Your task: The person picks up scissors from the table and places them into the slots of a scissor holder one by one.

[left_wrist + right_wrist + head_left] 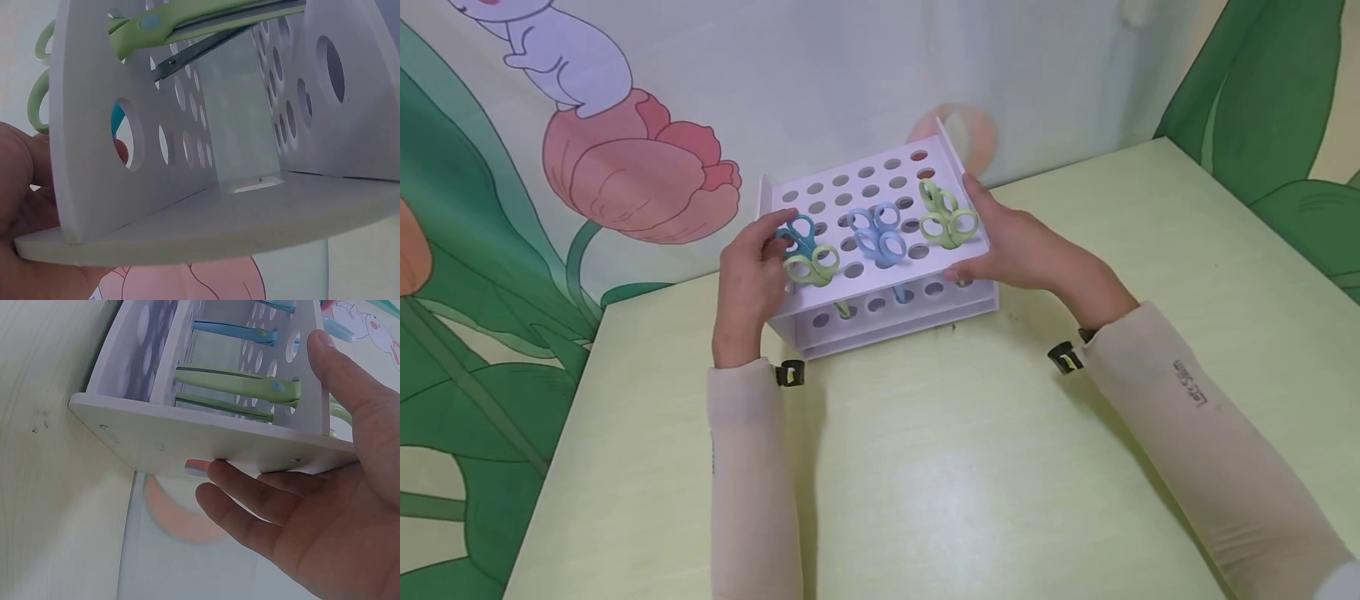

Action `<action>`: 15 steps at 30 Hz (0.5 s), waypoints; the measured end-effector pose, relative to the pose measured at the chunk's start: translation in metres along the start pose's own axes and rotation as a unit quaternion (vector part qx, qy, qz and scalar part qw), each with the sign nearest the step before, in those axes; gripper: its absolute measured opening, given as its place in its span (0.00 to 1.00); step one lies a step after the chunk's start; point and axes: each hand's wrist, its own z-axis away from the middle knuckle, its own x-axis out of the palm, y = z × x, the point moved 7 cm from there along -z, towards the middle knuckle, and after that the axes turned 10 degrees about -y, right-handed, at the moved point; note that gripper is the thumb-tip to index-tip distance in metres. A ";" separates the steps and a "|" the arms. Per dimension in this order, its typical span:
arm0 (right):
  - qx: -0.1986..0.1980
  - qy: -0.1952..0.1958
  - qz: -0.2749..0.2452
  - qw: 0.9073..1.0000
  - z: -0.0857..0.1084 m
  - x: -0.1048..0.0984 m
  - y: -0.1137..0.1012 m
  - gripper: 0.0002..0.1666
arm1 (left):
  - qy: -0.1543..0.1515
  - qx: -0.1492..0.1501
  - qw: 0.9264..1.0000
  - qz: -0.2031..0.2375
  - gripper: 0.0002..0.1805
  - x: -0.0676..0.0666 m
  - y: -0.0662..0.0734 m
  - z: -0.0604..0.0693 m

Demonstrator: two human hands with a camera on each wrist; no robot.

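Note:
A white scissors rack (867, 282) with rows of round holes stands on the table near the wall. Several scissors hang handles-up in it: teal scissors (802, 237) and green scissors (812, 267) on the left, blue scissors (878, 233) in the middle, more green scissors (950, 227) on the right. My left hand (750, 267) grips the rack's left end, its fingertips on top beside the teal handles. My right hand (1011, 237) holds the right end, thumb at the top plate's front edge. In the right wrist view, fingers (250, 494) lie along the side panel.
The pale green table (925, 467) reaches toward me from the rack. Behind it hangs a printed cloth (820, 75) with flowers and a rabbit. Black straps with small mounts circle both wrists.

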 end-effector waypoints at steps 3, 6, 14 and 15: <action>0.003 -0.001 0.003 1.000 0.000 -0.001 0.000 0.75 | 0.010 0.011 1.000 0.013 0.24 0.000 0.001 0.000; 0.005 -0.004 0.003 1.000 0.001 -0.001 -0.001 0.75 | 0.023 0.016 0.999 0.029 0.22 -0.001 0.001 0.001; 0.005 -0.005 0.002 1.000 0.001 0.000 -0.002 0.74 | 0.025 0.020 0.999 0.030 0.17 0.000 -0.001 0.002; 0.006 -0.005 0.002 1.000 0.001 0.000 -0.002 0.74 | 0.021 0.019 0.999 0.030 0.17 0.000 -0.001 0.002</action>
